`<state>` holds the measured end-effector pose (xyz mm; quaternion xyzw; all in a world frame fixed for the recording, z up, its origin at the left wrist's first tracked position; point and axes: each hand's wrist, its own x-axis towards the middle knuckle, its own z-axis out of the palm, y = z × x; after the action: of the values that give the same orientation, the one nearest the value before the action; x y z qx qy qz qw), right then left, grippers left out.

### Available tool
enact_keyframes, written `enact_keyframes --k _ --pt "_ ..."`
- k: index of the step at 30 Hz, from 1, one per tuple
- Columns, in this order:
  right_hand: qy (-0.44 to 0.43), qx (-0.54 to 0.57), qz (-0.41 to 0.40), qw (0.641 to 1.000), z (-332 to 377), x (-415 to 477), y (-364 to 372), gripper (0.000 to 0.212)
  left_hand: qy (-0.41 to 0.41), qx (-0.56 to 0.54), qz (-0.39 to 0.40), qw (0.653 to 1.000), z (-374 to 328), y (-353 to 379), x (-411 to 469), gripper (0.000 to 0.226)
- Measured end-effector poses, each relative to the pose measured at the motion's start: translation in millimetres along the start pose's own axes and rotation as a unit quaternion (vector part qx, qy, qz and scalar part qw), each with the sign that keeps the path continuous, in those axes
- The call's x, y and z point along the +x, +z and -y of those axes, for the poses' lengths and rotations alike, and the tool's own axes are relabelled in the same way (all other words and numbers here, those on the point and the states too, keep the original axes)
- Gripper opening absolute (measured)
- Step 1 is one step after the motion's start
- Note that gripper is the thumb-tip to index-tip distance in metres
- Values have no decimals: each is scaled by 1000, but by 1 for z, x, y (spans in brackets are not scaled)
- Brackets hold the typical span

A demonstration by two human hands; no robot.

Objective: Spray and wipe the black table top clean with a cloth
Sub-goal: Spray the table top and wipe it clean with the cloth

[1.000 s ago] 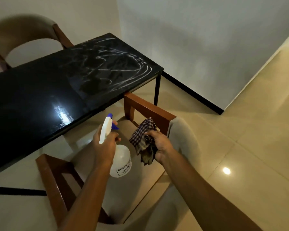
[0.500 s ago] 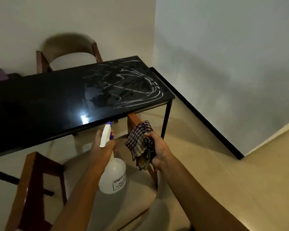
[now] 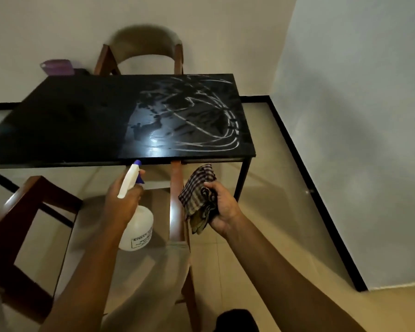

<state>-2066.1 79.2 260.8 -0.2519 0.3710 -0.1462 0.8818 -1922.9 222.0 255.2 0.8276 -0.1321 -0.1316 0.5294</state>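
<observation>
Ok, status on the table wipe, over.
Left hand grips spray bottle; right hand grips checked cloth. Table top streaked, right half. Wooden chair stands at near edge.

The only writing in view stands on a white label (image 3: 142,240) low on the side of the translucent spray bottle (image 3: 139,221): a few lines of dark print inside a thin dark frame. The top line is in larger capitals that seem to begin with "KIS", but the rest of it and the smaller lines beneath are too blurred and too small to read, and the label curves away round the bottle
</observation>
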Motion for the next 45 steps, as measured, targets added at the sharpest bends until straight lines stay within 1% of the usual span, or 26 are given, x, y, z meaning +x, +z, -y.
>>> enact_keyframes --k 2,5,9,14,16,18,20,22,24,26,29,33,35,36,37,38,40,41,43,44,45 --pt "14 0 -2 1000 3 11 -1 28 1 16 -9 1000 -1 8 2 46" --pt "44 -13 2 999 11 34 0 25 9 14 -28 999 -4 18 14 40" --pt "58 -36 13 998 33 76 15 27 -13 19 -27 999 -6 29 42 39" --pt "88 -83 22 992 68 139 42 27 -10 53 -21 998 -16 41 84 31" --pt "75 -93 30 992 81 163 53 28 -21 56 -11 998 -18 41 104 29" --pt "58 -108 38 992 93 185 63 24 -39 52 -19 998 -16 38 125 26" --pt "40 -125 41 991 102 206 71 21 -60 37 -32 997 -11 34 141 29" --pt "33 -125 44 991 110 227 78 31 -67 38 -47 996 -5 33 153 26" --pt "32 -130 45 990 118 251 89 37 -71 81 -60 992 2 38 162 24" --pt "27 -138 41 989 125 273 101 39 -81 107 -68 989 13 43 172 25" --pt "27 -143 48 988 132 308 118 40 -102 117 -83 984 28 52 186 24" --pt "25 -166 62 984 136 349 141 39 -118 116 -125 978 32 66 202 21" --pt "-2 -194 66 979 137 365 151 40 -129 109 -149 974 38 70 211 29" --pt "-33 -242 66 967 136 372 154 39 -138 100 -162 972 43 71 213 33" --pt "-71 -317 71 943 134 380 156 37 -145 87 -177 970 46 72 215 33" --pt "-119 -399 79 906 131 388 157 36 -146 73 -193 967 48 72 216 29" --pt "-212 -542 109 806 118 404 159 37 -135 47 -212 967 50 74 217 21" --pt "-241 -600 128 752 108 412 159 40 -130 40 -217 967 52 73 216 17" --pt "-259 -689 165 656 79 426 164 48 -137 8 -228 964 59 70 216 13" --pt "-260 -733 182 602 62 430 166 50 -149 -16 -238 960 63 67 216 15" --pt "-267 -777 200 533 44 428 168 51 -164 -38 -246 955 67 64 216 19"
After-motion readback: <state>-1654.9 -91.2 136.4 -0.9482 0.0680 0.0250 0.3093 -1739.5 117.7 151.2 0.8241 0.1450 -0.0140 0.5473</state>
